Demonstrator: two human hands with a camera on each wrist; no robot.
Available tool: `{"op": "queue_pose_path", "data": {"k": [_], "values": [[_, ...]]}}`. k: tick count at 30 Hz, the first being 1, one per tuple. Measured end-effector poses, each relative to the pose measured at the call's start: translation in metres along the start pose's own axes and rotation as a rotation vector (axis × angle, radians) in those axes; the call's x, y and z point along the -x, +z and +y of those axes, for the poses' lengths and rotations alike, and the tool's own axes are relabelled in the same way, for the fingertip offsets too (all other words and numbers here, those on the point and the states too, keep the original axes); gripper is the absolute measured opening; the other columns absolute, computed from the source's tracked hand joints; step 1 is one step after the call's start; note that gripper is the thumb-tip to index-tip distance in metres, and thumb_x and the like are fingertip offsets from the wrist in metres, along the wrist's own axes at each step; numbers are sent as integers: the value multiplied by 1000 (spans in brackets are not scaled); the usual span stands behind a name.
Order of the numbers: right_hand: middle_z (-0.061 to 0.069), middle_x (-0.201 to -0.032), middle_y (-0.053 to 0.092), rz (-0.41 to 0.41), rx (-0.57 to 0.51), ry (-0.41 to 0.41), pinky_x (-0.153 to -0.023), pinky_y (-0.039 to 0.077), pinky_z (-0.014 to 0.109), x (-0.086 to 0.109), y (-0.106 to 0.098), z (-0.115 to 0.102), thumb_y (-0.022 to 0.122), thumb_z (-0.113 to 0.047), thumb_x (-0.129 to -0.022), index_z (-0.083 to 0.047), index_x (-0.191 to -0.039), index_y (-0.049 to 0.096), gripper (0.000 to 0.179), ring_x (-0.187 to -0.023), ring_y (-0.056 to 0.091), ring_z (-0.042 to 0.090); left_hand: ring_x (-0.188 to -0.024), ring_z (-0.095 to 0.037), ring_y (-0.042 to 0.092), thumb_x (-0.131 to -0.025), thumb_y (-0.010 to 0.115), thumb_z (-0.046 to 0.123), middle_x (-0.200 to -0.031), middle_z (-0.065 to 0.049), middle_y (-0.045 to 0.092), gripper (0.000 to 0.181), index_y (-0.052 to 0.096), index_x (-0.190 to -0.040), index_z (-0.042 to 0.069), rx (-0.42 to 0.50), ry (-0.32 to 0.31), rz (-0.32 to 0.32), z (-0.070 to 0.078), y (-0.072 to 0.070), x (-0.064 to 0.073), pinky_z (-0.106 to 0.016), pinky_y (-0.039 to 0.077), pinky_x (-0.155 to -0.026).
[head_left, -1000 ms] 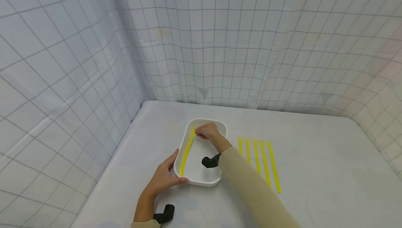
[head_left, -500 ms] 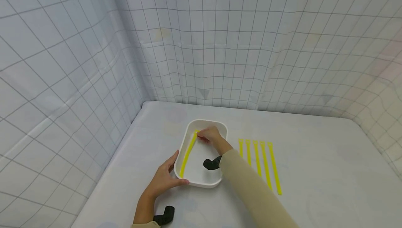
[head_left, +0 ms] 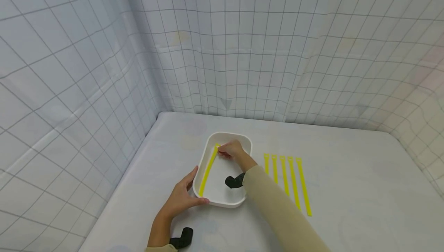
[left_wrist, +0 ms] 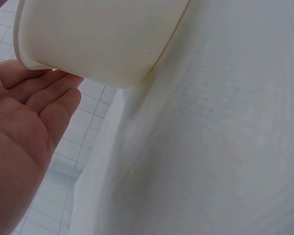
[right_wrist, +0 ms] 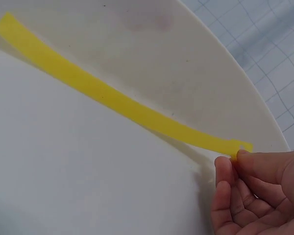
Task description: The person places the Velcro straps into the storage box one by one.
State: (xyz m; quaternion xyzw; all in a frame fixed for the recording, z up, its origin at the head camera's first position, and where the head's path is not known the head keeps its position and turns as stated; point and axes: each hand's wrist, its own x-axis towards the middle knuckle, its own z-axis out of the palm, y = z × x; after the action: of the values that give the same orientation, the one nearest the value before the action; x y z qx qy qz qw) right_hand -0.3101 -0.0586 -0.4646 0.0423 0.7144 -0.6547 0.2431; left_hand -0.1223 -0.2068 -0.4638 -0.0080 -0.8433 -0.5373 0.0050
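Observation:
A white tray (head_left: 222,200) with rounded corners stands on the table. My left hand (head_left: 181,198) holds its near left corner, thumb on the near rim and fingers along the left wall; in the left wrist view the fingers (left_wrist: 54,93) touch the outside of the wall. Inside the tray lies a yellow hook-and-loop cable tie (head_left: 208,171), running along the left side. My right hand (head_left: 233,150) reaches into the tray and pinches the tie's wider slotted end between thumb and fingertips. In the right wrist view the tie (right_wrist: 103,95) bows slightly and casts a shadow below it.
Several similar yellow cable ties (head_left: 302,178) lie side by side on the white table (head_left: 354,182) right of the tray, partly hidden by the right sleeve (head_left: 277,205). A black device (head_left: 183,238) sits at the left wrist, another (head_left: 234,181) at the right. Gridded white curtains (head_left: 249,51) surround the table.
My right hand has shifted slightly right and toward me, taking the tie's slotted end a little away from the left wall. The left hand keeps its place on the tray.

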Motion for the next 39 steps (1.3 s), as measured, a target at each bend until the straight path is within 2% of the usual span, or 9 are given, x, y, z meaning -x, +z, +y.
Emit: {"op": "queue_pose_path", "data": {"k": [2,6,8,14,16,25,30,35,39], "values": [[5,-58,59,-2,-1,-3,-45,47,16,1,-2,0,64,4,-80,14,-90,64,14,-47,54,9,-133,-19,27,-56,89,23,-147,-5,28,109,27,-145,8,7,4,1,-11,2,-4,-35,30,-105],[6,-60,60,8,-10,-2,-48,49,16,2,-6,0,64,4,-80,14,-90,65,14,-49,55,9,-133,-20,28,-56,89,23,-147,-6,29,109,27,-145,8,1,5,-3,-8,4,-4,-36,30,-105],[6,-60,61,14,-14,2,-49,50,17,2,-7,0,64,4,-80,14,-91,65,15,-49,56,10,-133,-20,28,-57,89,22,-147,-6,29,108,28,-144,7,-8,-5,-5,-3,5,-4,-35,30,-105],[7,-61,61,21,-4,14,-49,49,16,2,-11,0,65,3,-80,13,-89,66,14,-49,55,10,-132,-27,29,-58,88,16,-146,-13,30,105,28,-142,-1,-17,-4,-17,24,3,2,-39,30,-105],[7,-62,61,26,1,3,-50,50,17,3,-12,-1,65,1,-80,12,-89,66,14,-50,55,10,-132,-28,30,-58,88,16,-145,-14,30,105,28,-142,-2,-11,9,-21,26,3,2,-39,30,-104],[11,-78,67,84,48,-177,-63,54,20,12,-14,-9,65,-3,-84,9,-97,67,18,-61,60,9,-133,-20,27,-56,89,29,-147,-5,28,110,27,-145,8,-27,25,-19,-6,5,-9,-34,29,-105],[12,-83,68,59,49,-223,-69,55,24,22,-14,-14,65,-6,-85,8,-98,67,19,-66,63,11,-133,-23,27,-57,88,32,-147,-7,27,110,27,-145,7,-52,13,-11,-9,4,-7,-38,30,-104],[12,-84,68,1,48,-229,-71,55,25,34,-18,-18,64,-6,-85,8,-99,67,20,-69,64,12,-133,-24,27,-57,88,32,-148,-8,26,110,26,-145,7,-58,-5,-7,-8,1,-4,-38,30,-104],[11,-85,68,-18,20,-234,-75,55,27,39,-26,-19,65,-7,-85,8,-101,66,22,-71,64,13,-133,-23,26,-57,88,30,-148,-8,26,110,26,-145,6,-40,11,-9,-9,1,-3,-37,29,-105]]}}
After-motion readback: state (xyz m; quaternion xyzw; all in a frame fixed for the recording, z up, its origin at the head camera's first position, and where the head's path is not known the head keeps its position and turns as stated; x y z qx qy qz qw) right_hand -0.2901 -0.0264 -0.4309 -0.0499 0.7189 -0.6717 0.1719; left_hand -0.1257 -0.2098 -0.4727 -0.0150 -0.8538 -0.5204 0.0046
